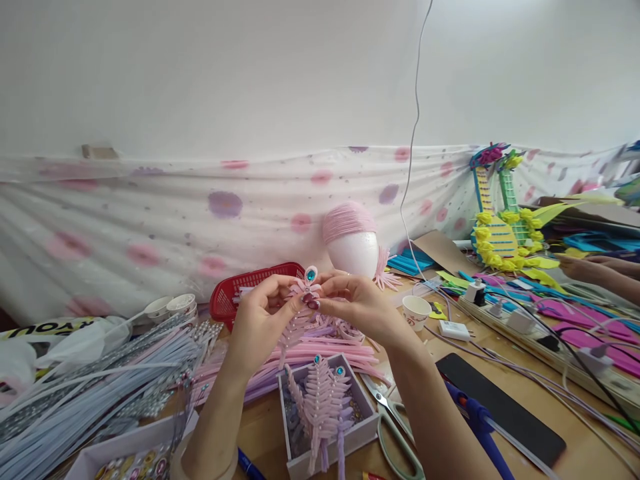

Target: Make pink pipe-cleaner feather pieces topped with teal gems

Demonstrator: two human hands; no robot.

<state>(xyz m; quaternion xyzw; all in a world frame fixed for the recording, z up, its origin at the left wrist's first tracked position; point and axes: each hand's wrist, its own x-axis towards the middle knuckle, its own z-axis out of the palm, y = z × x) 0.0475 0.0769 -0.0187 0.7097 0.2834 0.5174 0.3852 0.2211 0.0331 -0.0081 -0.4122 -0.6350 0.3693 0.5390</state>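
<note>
My left hand [263, 319] and my right hand [361, 305] meet in front of me, fingertips pinched on a pink pipe-cleaner feather [291, 332]. At its tip is a teal gem [311, 275] with a fuzzy pink rim. The lower part of this piece hangs beside my left palm, and the fingers hide its middle. Below my hands, similar finished pink feathers [320, 393] with pearl beads and teal gems lie on a white box [367, 427]. Pink pipe cleaners [320, 353] are spread behind that box.
Scissors [395, 433] and a blue glue gun [480, 413] lie near my right forearm, beside a black phone [505, 407]. Left are silver pipe cleaners [95, 393] and a gem box [135, 443]. A red basket [225, 293], paper cup [416, 310] and power strip [525, 340] stand around. Another person's hand [583, 270] is far right.
</note>
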